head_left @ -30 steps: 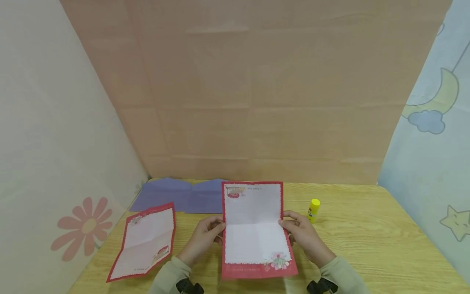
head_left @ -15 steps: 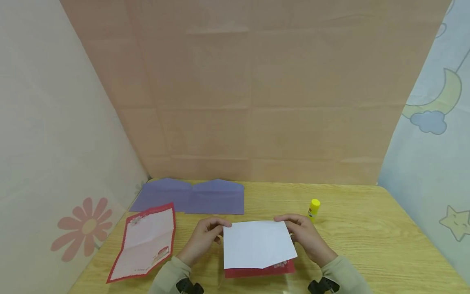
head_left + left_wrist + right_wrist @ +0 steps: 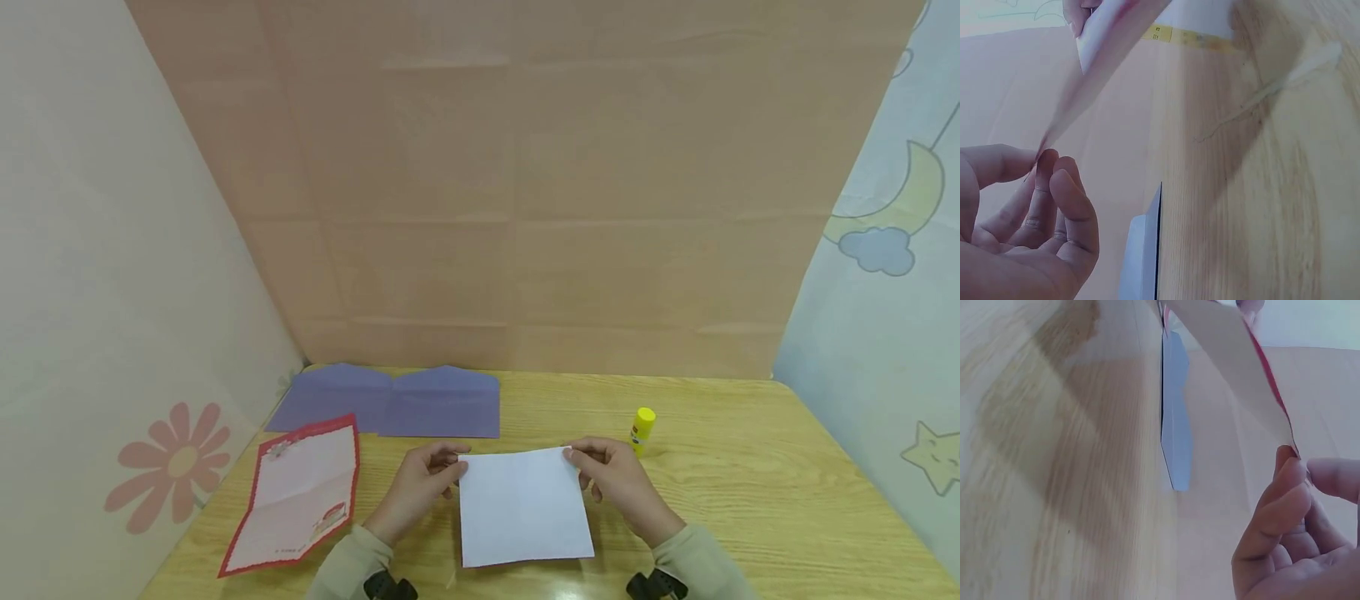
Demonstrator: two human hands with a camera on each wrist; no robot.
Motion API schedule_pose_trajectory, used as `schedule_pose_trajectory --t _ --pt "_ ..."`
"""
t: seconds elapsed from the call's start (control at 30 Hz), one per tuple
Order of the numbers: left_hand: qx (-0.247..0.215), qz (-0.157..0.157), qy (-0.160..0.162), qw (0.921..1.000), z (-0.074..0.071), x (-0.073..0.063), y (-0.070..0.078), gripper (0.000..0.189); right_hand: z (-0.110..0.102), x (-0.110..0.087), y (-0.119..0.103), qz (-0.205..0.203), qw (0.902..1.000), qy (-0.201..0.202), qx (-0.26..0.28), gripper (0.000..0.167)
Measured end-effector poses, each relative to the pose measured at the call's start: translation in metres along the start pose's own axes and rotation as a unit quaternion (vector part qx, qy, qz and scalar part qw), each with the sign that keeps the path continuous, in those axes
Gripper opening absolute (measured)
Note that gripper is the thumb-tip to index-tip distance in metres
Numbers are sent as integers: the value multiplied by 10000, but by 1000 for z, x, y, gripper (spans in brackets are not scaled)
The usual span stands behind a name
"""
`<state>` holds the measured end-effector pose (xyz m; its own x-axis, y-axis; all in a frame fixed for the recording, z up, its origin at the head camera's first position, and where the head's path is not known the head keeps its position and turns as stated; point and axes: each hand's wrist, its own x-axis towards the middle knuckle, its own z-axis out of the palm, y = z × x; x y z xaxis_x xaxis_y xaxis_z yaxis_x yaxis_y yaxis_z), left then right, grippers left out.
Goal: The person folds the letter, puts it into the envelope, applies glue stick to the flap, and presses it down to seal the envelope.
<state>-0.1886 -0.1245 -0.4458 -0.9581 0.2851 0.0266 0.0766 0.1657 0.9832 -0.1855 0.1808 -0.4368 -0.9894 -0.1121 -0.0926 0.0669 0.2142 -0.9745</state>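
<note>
A sheet of red-bordered letter paper (image 3: 525, 508), folded over with its plain white back showing, is held up above the table's near side. Its upper left corner is pinched between thumb and fingers of my left hand (image 3: 420, 490). My right hand (image 3: 621, 485) pinches the upper right corner the same way. In the left wrist view the paper (image 3: 1100, 69) slants up from my left fingertips, clear of the wood. The right wrist view has the red edge of the paper (image 3: 1235, 356) running to my right hand (image 3: 1297, 531). The printed side is hidden in the head view.
Another red-bordered letter sheet (image 3: 307, 492), creased across, lies on the left. Behind it are two purple envelopes (image 3: 442, 408), side by side and flaps away. A yellow glue stick (image 3: 642, 429) stands upright beyond my right hand. Brown paper (image 3: 517, 208) covers the back wall.
The sheet was spread with its printed side facing me. Its top half has come down toward me, and now only the white back shows. Both hands keep hold at its sides.
</note>
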Motion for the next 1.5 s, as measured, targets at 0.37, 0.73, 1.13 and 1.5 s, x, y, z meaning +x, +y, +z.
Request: schedule_pose_trajectory --t 0.37,0.73,1.13,1.5 --pt "88 -43 101 9999 4 2 -2 28 9 -2 0 -544 9963 220 -633 17" --pt "624 73 41 9980 6 4 -1 24 15 -4 -1 -904 9808 647 -1603 11" --pt "1273 297 176 9913 8 3 -4 17 11 -7 -8 -1161 9673 952 -2042 15" --pt "435 151 -184 9988 15 6 4 25 12 -9 -23 -1169 9832 770 -1169 13"
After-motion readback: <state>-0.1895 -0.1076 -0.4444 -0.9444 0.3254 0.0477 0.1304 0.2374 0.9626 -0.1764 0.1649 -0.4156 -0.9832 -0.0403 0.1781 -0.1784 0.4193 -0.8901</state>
